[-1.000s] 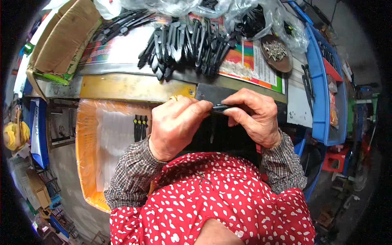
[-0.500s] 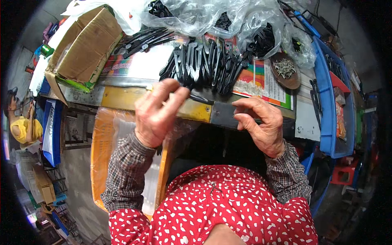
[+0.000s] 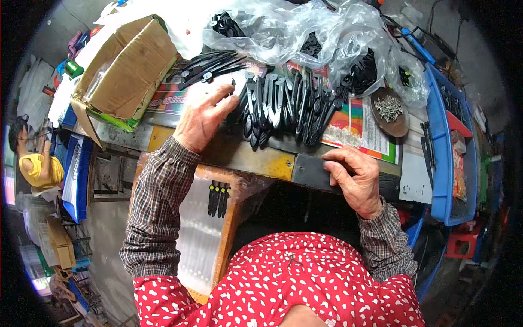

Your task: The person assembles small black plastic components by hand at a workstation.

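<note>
My left hand [image 3: 204, 117] reaches over the table at the left end of a row of black plastic handle-like pieces [image 3: 271, 101]. Its thumb and fingers are closed about a slim black piece, whose tip shows just past the fingertips. Above the dark front edge, my right hand [image 3: 354, 177] is curled, with thumb and forefinger brought close together; whatever lies between them is hidden. Longer, thin black pieces [image 3: 210, 68] lie in a loose heap beyond my left hand. Small metal screws [image 3: 389, 108] fill a round brown dish [image 3: 395, 128] on the right.
An open cardboard box [image 3: 128, 68] stands at the left. Clear plastic bags [image 3: 272, 32] with black parts line the back. A blue crate [image 3: 438, 180] borders the right side. Below, black pieces [image 3: 219, 199] lie in an orange crate [image 3: 226, 242]. Another person [image 3: 41, 166] sits far left.
My left hand has moved away from the front edge to the row's left end. The dark piece beside it at the edge is gone from there. My right hand stays near the edge.
</note>
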